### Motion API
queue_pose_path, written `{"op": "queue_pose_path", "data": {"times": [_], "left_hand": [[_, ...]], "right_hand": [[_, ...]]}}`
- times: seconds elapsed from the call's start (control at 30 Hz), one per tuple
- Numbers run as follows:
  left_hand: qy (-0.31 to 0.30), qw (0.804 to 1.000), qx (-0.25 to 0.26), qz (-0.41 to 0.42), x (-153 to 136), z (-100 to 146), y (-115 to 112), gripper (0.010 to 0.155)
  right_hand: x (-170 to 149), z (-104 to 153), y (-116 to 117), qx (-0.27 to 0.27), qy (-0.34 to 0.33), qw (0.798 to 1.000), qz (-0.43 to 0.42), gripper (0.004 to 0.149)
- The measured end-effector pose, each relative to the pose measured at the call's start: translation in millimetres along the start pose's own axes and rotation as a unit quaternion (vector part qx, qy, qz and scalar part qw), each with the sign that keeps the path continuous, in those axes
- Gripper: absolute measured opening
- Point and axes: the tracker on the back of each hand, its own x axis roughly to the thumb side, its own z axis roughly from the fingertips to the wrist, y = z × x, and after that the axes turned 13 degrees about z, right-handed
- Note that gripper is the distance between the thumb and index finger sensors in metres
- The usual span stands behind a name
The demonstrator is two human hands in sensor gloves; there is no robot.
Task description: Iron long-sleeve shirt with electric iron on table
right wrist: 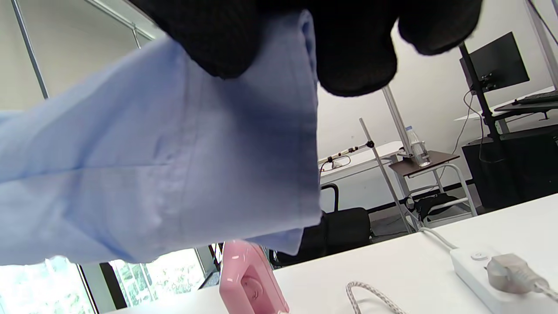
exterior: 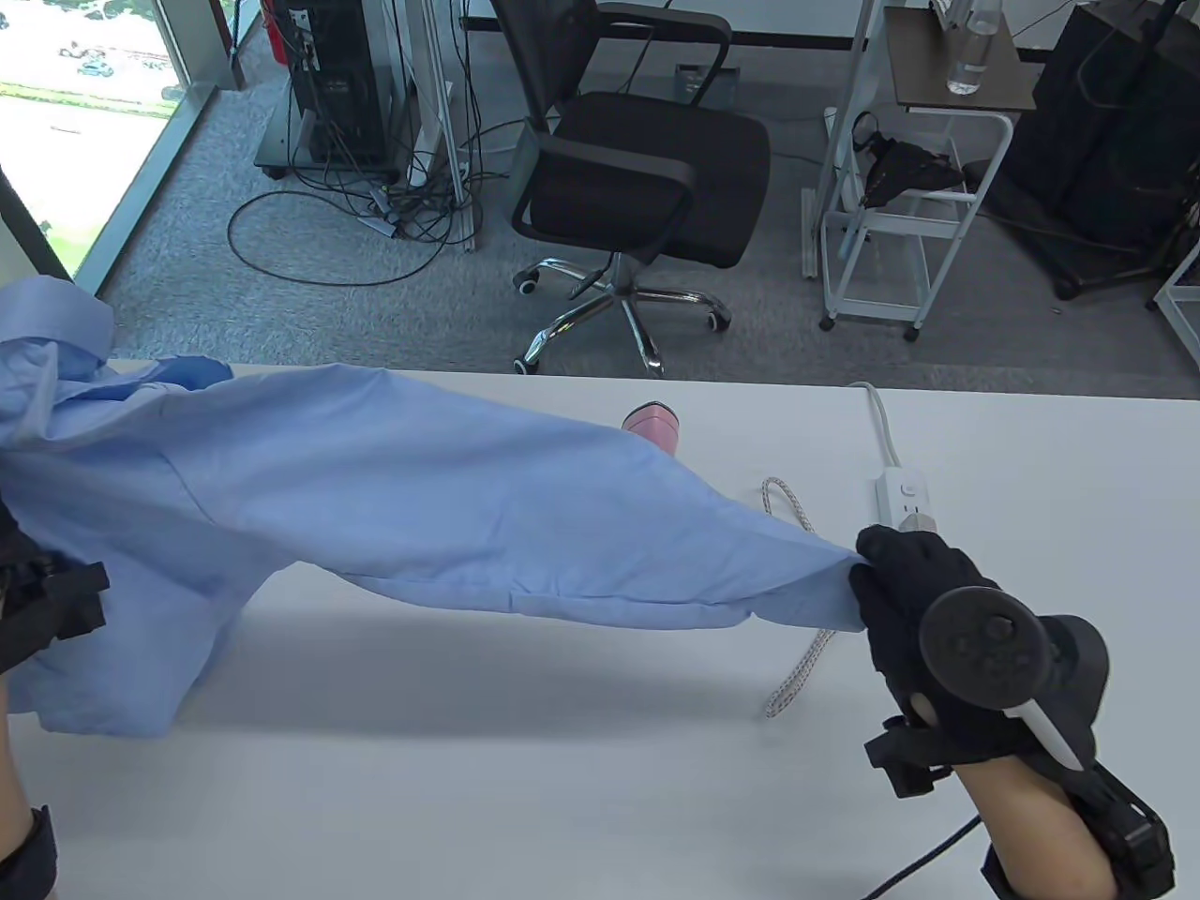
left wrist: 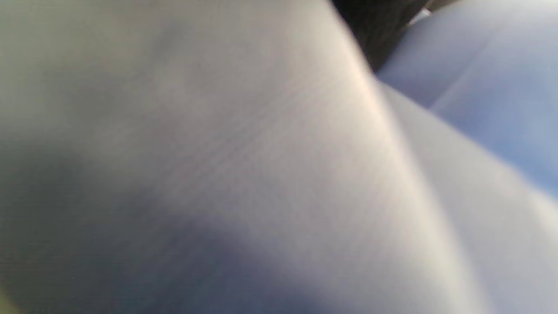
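A light blue long-sleeve shirt [exterior: 375,487] hangs stretched above the white table [exterior: 525,769]. My right hand [exterior: 891,586] grips the sleeve cuff [right wrist: 279,144] at the right, held off the table. My left hand [exterior: 37,600] is at the left edge, mostly hidden behind the shirt body; its fingers do not show. The left wrist view shows only blurred shirt cloth [left wrist: 261,174]. A pink iron [exterior: 653,424] stands on the table behind the sleeve; it also shows in the right wrist view [right wrist: 248,279]. Its braided cord [exterior: 797,600] runs under the sleeve.
A white power strip [exterior: 900,497] with a plug in it lies on the table just beyond my right hand. It also shows in the right wrist view [right wrist: 484,274]. A black office chair [exterior: 637,178] and a white cart [exterior: 900,187] stand beyond the table's far edge.
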Motion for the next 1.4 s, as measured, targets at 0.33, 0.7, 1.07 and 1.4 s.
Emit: {"op": "queue_pose_path", "data": {"times": [0.33, 0.7, 1.07, 1.4], "left_hand": [[0.134, 0.865, -0.383, -0.297, -108, 72, -205, 0.06], [-0.026, 0.824, -0.554, -0.113, -91, 146, -238, 0.065], [0.207, 0.605, -0.693, -0.334, -171, 229, -276, 0.089], [0.025, 0.707, -0.663, -0.245, -128, 236, -286, 0.08]], "right_hand": [[-18, -1, 164, 0.239, -0.019, 0.952, 0.191, 0.044], [5, -8, 162, 0.2, -0.059, 0.967, 0.146, 0.047], [42, 26, 235, 0.445, -0.149, 0.856, 0.219, 0.071], [44, 13, 213, 0.271, -0.101, 0.931, 0.223, 0.056]]}}
